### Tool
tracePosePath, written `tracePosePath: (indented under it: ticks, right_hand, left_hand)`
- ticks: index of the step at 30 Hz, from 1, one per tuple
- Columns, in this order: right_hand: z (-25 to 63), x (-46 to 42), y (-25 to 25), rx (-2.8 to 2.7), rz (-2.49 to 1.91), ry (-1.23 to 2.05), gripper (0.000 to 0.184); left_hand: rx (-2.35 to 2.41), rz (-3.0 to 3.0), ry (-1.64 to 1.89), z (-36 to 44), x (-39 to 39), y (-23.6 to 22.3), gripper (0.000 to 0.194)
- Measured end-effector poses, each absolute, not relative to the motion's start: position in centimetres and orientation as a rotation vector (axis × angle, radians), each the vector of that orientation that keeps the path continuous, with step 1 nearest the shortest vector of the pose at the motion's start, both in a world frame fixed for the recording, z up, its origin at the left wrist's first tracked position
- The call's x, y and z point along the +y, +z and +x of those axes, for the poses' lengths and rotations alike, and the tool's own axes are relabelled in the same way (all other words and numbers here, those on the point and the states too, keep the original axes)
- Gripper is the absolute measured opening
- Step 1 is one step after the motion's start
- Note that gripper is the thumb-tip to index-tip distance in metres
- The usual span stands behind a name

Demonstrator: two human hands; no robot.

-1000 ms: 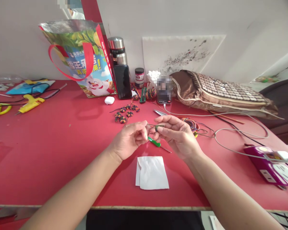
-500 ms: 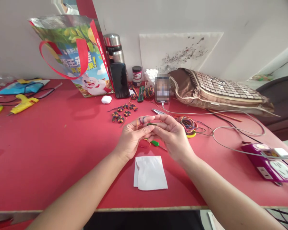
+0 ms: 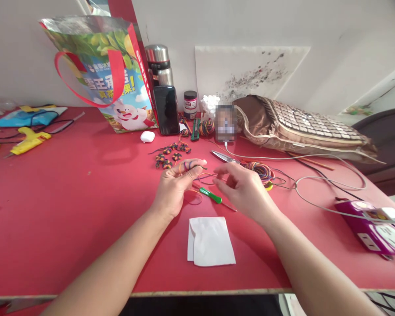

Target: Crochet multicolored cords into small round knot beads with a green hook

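Left hand [image 3: 175,189]: clamped on yarn [image 3: 202,167], left of green tool [image 3: 210,195]
Right hand [image 3: 242,186]: fingers parted, right of it
Paper [image 3: 213,241]: nearer than it

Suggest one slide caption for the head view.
Over a red table, left hand holds multicoloured thread, right hand apart.

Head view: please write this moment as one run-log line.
left hand: holds looped yarn | right hand: open, apart | green-handled tool: on table

On the far left I note a printed shopping bag [image 3: 102,77], upright, a steel flask [image 3: 163,74] just beside it. A yellow glue gun [image 3: 29,140] lies left. At right: a purple power strip [image 3: 355,219]; farther, a brown cushion [image 3: 303,125].
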State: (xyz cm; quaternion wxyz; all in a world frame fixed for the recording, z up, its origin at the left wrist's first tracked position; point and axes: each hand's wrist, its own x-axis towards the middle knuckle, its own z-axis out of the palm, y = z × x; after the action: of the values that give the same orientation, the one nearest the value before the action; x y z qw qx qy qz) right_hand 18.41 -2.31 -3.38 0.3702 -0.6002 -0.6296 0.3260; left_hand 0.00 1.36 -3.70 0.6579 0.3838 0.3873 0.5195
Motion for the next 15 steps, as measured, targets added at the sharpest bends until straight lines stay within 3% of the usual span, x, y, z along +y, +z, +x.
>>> tracePosePath:
  ticks: [5, 9, 15]
  right_hand:
    - [17.7, -2.3, -2.7, -2.168, -1.792, 0.735, 0.004]
    - [16.3, -2.5, -1.8, -2.247, -1.994, 0.742, 0.016]
    - [16.3, -2.8, -0.8, -2.287, -2.062, 0.738, 0.019]
  left_hand:
    - [0.815, 0.748, 1.155, -0.6, 2.0, -3.6, 0.024]
    - [0.809, 0.706, 1.149, -0.6, 2.3, -2.9, 0.021]
    - [0.814, 0.680, 1.176, -0.8, 2.9, -0.6, 0.014]
